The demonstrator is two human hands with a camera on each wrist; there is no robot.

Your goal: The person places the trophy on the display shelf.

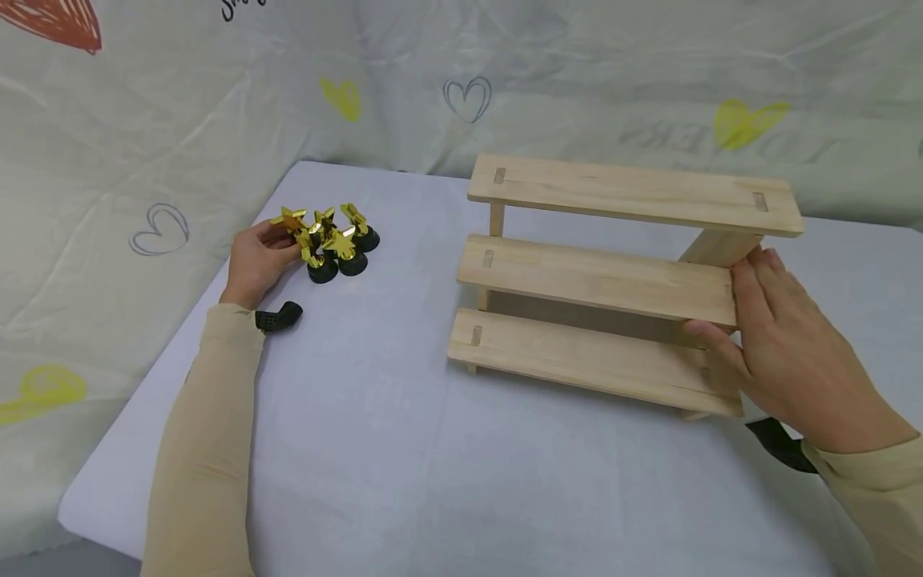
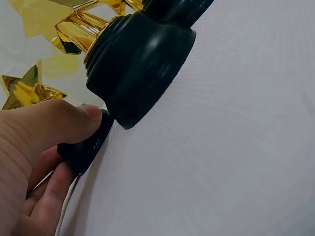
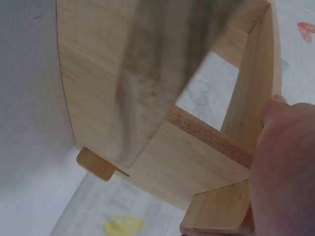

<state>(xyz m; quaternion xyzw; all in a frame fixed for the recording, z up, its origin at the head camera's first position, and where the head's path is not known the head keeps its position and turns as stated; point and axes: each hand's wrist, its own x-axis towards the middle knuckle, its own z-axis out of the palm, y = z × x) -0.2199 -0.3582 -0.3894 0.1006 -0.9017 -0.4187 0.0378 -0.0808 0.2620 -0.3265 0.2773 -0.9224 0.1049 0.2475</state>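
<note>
At the far left of the table, my left hand (image 1: 259, 263) pinches a small gold star trophy (image 1: 290, 219) at the near side of a cluster. In the left wrist view the thumb lies over its black base (image 2: 87, 147), with fingers below. Several more gold star trophies (image 1: 344, 247) on round black bases stand close together beside it. My right hand (image 1: 808, 353) grips the right end of a three-tier wooden shelf (image 1: 591, 274), its thumb at the front by the middle board and fingers along the side panel. Part of that panel is hidden by the hand.
A white-covered table (image 1: 404, 465) bears everything. Behind it hangs a pale cloth (image 1: 613, 72) with drawn hearts. Black wrist straps (image 1: 280, 317) sit by the beige sleeves (image 1: 205, 449). White table surface lies between the trophies and the shelf.
</note>
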